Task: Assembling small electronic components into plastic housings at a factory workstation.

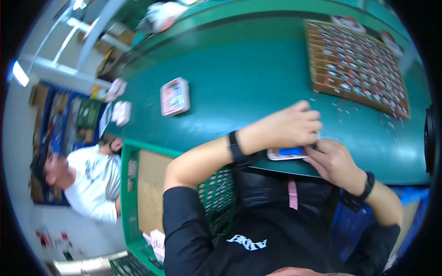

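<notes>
At the near edge of the green work surface [239, 83] lies a shallow pale box [276, 156] with something blue inside. My right hand [335, 162] is closed on the box's right end, thumb and fingers pressed against it. My left hand [297, 126] is over the box, its fingers curled in toward the right hand's fingertips. Whatever those left fingers pinch is too blurred and hidden to make out. Part of the box is covered by the hands. Both wrists wear black bands.
A compartmented wooden tray [359, 66] of small pieces stands at far right, with white bits scattered before it. A pink-and-white box [175, 96] stands to the left. A green crate [133, 202] with cardboard is beside my left arm. Another person [94, 177] is at far left.
</notes>
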